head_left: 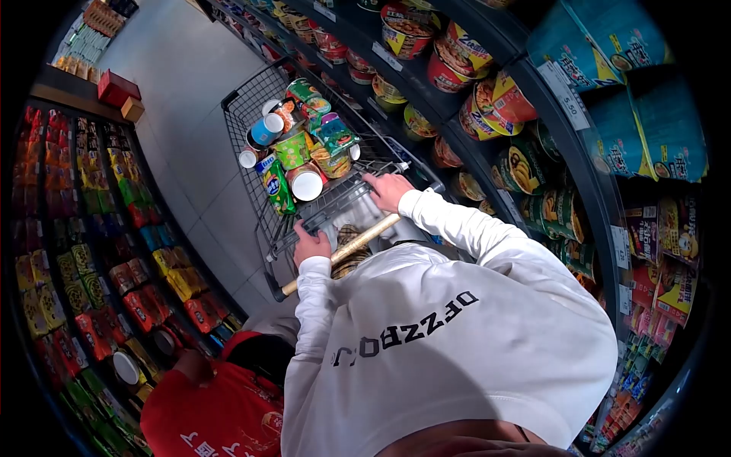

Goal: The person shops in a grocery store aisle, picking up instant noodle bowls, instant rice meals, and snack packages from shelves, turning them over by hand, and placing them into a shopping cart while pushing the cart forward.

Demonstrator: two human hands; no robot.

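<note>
A wire shopping cart (236, 114) stands ahead of me, with several instant-noodle cups and snack packs in its basket. My left hand (312, 245) is closed on the grey rail at the near left of the basket, close to a green snack bag (276, 185) and a white-lidded tub (307, 185). Further right, my right hand (388, 191) has its fingers curled over the same rail. The pale cart handle bar (365, 240) crosses below both hands, near my white sleeves.
Shelves of noodle bowls (457, 57) run close along the right. Racks of colourful packets (91, 259) line the left. Another person in a red top (217, 415) is at the lower left, close to my left arm. Tiled floor (171, 99) stretches ahead, left of the cart.
</note>
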